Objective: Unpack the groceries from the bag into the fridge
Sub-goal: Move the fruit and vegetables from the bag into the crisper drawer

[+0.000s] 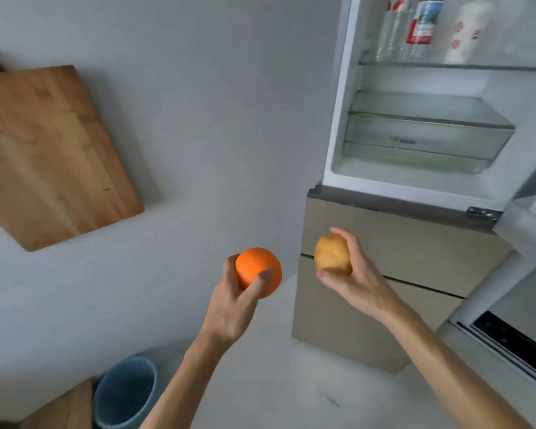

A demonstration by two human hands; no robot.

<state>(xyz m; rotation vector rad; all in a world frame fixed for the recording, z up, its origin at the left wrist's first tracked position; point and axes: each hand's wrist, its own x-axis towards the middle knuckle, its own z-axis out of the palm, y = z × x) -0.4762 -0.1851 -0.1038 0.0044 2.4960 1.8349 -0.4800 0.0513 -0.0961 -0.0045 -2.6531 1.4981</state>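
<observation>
- An orange [258, 271] is gripped by the left hand [232, 301], fingers and thumb curled round it, just below centre.
- A potato [333, 255] is held at the orange's 3 o'clock, apart from it, by the right hand [353, 280], fingers wrapped behind it.
- The fridge [399, 243] is seen open at 2 o'clock, with bottles [421, 23] stood on its upper shelf.
- A wooden cutting board [50, 156] is seen at 9 o'clock and a blue bucket [124, 391] at 7 o'clock.

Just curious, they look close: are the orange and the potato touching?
Apart. The head view shows a plain gap between the orange, held by the left hand, and the potato, held by the right hand.
</observation>
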